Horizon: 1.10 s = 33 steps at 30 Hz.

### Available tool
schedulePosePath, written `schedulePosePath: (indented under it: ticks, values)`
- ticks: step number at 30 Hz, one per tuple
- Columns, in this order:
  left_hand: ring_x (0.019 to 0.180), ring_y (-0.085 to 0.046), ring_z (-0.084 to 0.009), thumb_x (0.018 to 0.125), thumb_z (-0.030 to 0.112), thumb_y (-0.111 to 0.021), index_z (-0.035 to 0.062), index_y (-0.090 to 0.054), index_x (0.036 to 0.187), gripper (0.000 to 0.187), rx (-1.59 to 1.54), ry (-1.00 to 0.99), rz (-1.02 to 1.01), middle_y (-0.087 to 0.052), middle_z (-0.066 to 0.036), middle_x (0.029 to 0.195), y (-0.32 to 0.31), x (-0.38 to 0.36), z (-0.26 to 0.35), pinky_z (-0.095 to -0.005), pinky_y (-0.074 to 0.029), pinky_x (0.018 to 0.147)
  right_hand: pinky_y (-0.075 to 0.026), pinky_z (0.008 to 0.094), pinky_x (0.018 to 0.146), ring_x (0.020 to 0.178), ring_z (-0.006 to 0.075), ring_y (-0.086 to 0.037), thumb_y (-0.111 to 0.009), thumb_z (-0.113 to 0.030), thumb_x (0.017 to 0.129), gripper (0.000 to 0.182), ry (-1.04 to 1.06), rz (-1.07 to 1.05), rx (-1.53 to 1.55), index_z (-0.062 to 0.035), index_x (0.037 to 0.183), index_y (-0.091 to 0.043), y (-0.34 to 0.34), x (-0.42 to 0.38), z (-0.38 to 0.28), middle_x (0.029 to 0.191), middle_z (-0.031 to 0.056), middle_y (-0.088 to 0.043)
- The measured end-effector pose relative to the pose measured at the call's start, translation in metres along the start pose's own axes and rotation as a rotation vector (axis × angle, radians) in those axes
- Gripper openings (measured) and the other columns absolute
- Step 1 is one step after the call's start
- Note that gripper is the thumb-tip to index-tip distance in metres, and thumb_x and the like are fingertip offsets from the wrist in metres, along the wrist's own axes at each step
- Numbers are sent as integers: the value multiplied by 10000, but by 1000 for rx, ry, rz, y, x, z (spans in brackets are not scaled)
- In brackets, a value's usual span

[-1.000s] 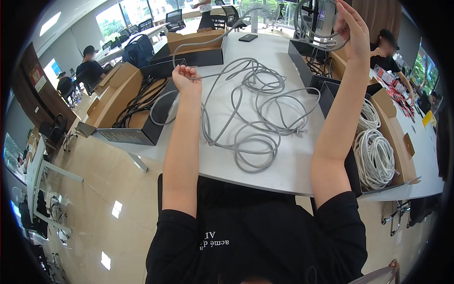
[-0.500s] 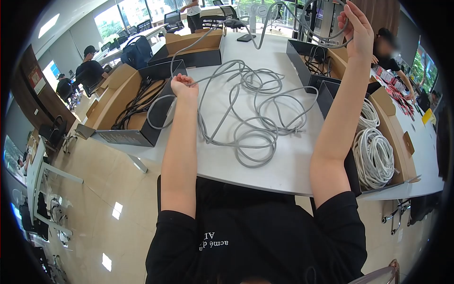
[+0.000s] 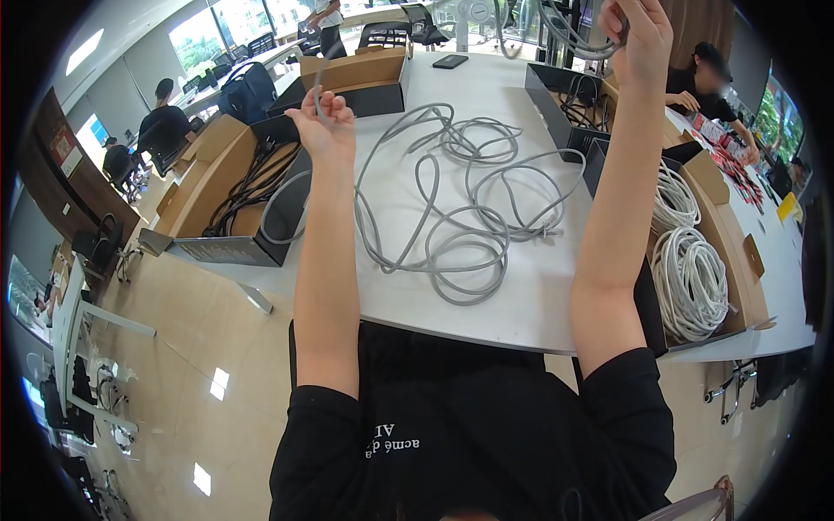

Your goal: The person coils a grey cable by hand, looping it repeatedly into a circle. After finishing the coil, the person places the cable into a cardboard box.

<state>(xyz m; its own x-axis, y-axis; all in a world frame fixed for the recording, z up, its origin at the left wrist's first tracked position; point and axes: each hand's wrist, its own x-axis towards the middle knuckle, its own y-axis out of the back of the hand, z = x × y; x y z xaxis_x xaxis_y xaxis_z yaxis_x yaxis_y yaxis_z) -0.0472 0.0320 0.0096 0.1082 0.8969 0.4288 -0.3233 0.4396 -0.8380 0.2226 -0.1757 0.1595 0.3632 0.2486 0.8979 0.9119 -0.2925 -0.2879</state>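
Our grey cable lies in loose, crossing loops on the table, nearer us than both sets of fingers and between them, while more of it rises from them. Our right hand, partly cut off at the top edge, has its fingers clamped on the held loops; our left hand has its fingers half curled with the thumb apart, and the cable passes by them rather than being pinched. To handle it well, we would keep the right grip firm so no loop slips off, let the cable run easily past the left fingers, and ease crossings apart rather than tug. Counting, we have two hands on the work and one pale plug cluster, nearer us than the right fingers, whose separate ends we cannot tell. Around our fingers stand four open boxes: one black-cord box left of the left fingers, one back box just beyond them, one small-cord box below the right fingers, and one coil box nearer us, with two white coils showing. Between both sets of fingers lies one phone, all on one white table; left of the left fingers, farther off, sits one backpack
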Motion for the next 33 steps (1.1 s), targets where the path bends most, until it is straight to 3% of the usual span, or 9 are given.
schedulePosePath:
  ticks: [5, 11, 17, 18, 22, 25, 26, 29, 33]
  values:
    - [677, -502, -179, 891, 555, -280, 37, -514, 977, 575, 150, -16, 155, -529, -68, 802, -2, -4, 3, -253, -424, 550, -228, 151, 344, 415, 0, -340, -590, -111, 828, 204, -75, -123, -23, -16, 1003, -546, -13, -7, 9, 594, -48, -444]
    - [686, -547, -139, 830, 628, -355, 72, -542, 952, 599, 593, 212, -24, -567, -37, 786, -10, -17, -26, -254, -428, 590, -259, 148, 364, 431, 10, -372, -611, -118, 812, 236, -118, -296, -130, 0, 1006, -547, -31, -13, 11, 574, -43, -464]
    - [744, -572, -150, 818, 691, -220, 52, -527, 1040, 743, 837, 510, -350, -600, -64, 866, -31, -42, -54, -242, -442, 612, -324, 149, 403, 485, 21, -456, -604, -155, 820, 223, -248, -520, -235, -5, 983, -578, -47, -24, 16, 604, -13, -531]
    - [778, -599, -162, 791, 730, -165, 42, -488, 1129, 832, 849, 528, -429, -610, -98, 939, -33, -43, -57, -242, -463, 619, -348, 155, 426, 513, 23, -479, -595, -163, 826, 218, -268, -582, -162, -6, 978, -583, -49, -24, 24, 620, 7, -556]
    - [784, -616, -167, 810, 708, -142, 36, -501, 1145, 832, 754, 452, -468, -617, -110, 954, -43, -54, -61, -240, -485, 616, -389, 188, 462, 538, 60, -510, -582, -163, 826, 229, -344, -707, -428, 12, 974, -583, -52, -27, 30, 652, 44, -593]
    - [788, -628, -186, 771, 749, -114, 27, -521, 1101, 892, 755, 351, -526, -621, -139, 953, -49, -58, -58, -247, -489, 633, -398, 197, 486, 564, 71, -524, -584, -177, 825, 268, -260, -732, -405, 26, 1000, -577, -53, -29, 40, 667, 53, -604]
    - [768, -624, -172, 798, 711, -168, 33, -538, 1043, 809, 696, 336, -512, -624, -124, 921, -51, -59, -58, -235, -480, 630, -347, 200, 406, 467, 59, -464, -573, -205, 838, 209, -190, -722, -497, -1, 881, -584, -51, -30, 40, 569, 7, -533]
    - [702, -609, -135, 856, 596, -332, 53, -562, 858, 590, 637, 288, -478, -617, -84, 798, -51, -59, -57, -211, -451, 614, -354, 164, 436, 547, 36, -505, -556, -397, 845, 356, -206, -876, -707, -115, 1056, -608, -40, -27, 54, 619, -4, -553]
    - [583, -555, -98, 855, 445, -510, 78, -512, 646, 422, 740, 202, -380, -541, -37, 587, -49, -55, -59, -213, -397, 546, -356, 166, 459, 542, 38, -496, -558, -342, 853, 324, -288, -817, -644, -91, 1052, -608, -43, -34, 57, 637, 9, -556]
